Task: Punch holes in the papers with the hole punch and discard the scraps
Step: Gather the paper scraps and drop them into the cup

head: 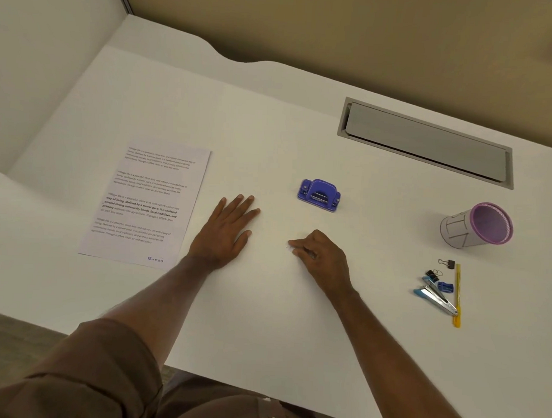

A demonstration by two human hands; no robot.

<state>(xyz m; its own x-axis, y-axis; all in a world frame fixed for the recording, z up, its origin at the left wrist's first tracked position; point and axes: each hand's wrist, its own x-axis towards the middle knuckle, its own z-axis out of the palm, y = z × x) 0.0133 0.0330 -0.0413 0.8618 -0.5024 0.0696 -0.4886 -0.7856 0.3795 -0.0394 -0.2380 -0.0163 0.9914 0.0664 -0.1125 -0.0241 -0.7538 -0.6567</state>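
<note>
Centre frame, flat left hand [227,230] beside printed white paper sheet [146,204]; right hand [318,252] pinches at the desk below blue plastic hole punch [319,194].

Matt white desk [265,302]. Printed paper [146,204], smooth. Glossy blue plastic punch [319,194]. Purple mesh cup [477,226]. Shiny metal stapler [434,296]. Grey, smooth hatch [425,142].

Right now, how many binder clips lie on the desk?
2. One binder clip lies beside the yellow pen's top; the other just below-left, above the stapler.
</note>
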